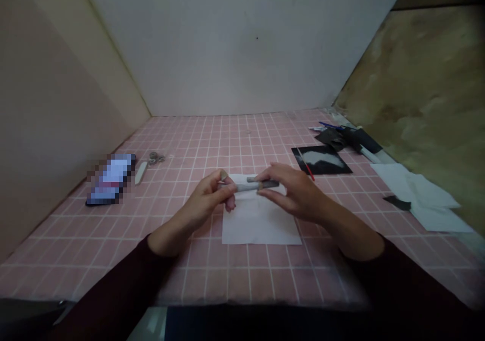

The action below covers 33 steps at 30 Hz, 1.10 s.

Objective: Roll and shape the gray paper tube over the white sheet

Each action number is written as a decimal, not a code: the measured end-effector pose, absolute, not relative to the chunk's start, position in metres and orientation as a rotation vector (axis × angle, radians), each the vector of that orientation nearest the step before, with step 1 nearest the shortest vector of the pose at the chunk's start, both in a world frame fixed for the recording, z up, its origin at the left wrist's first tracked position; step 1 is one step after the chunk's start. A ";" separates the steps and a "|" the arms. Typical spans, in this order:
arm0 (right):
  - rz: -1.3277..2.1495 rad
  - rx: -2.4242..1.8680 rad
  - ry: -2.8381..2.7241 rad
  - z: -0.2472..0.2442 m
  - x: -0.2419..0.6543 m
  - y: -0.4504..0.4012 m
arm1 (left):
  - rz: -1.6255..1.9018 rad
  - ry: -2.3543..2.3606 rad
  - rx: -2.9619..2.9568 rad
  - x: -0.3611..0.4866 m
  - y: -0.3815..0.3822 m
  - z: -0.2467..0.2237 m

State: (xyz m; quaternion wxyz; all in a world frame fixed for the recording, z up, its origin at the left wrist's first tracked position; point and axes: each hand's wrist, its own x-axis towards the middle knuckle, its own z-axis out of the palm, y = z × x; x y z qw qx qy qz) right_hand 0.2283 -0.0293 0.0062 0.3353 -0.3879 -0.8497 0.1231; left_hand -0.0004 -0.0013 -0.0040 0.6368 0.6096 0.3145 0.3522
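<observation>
A slim grey stick (246,186) is held level above a sheet of white paper (261,225). Its left end is pinched in the fingers of my left hand (212,194). My right hand (299,189) grips the stick's right part between thumb and fingers. A small flat grey piece (251,179) juts from under the right fingertips, just above the stick; what it is made of I cannot make out. Part of the stick is hidden by the fingers.
To the left lie a blurred phone (111,179), a pale flat stick (141,173) and small metallic items (155,157). At right are a black sheet with white powder (341,168), a red thin rod (308,169), dark scraps (331,139) and white papers (420,194).
</observation>
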 end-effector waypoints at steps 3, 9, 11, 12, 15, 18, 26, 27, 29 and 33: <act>0.247 -0.918 -2.319 0.001 0.224 -0.030 | 0.653 0.683 1.343 0.002 -0.002 -0.005; 0.632 -1.107 -2.111 0.010 0.234 -0.028 | 0.842 0.733 1.558 0.000 -0.003 -0.002; 0.782 -1.084 -2.079 0.011 0.233 -0.028 | 0.843 0.716 1.773 -0.002 -0.005 -0.001; 0.851 -1.057 -2.078 0.011 0.232 -0.027 | 0.827 0.688 1.895 -0.003 -0.006 -0.001; 1.015 -1.011 -2.048 0.008 0.234 -0.024 | 0.839 0.652 2.166 -0.006 -0.007 -0.001; 1.211 -1.044 -1.871 0.007 0.239 -0.020 | 0.946 0.702 2.257 -0.008 -0.007 0.000; 1.377 -0.991 -1.780 0.011 0.246 -0.019 | 1.048 0.666 2.334 -0.009 -0.006 0.000; 1.390 -0.999 -1.718 0.012 0.248 -0.018 | 1.068 0.687 2.329 -0.010 -0.006 0.000; 1.398 -1.004 -1.667 0.012 0.247 -0.019 | 1.081 0.700 2.332 -0.010 -0.005 0.000; 1.373 -0.973 -1.829 0.013 0.245 -0.020 | 1.013 0.631 2.391 -0.010 -0.005 0.000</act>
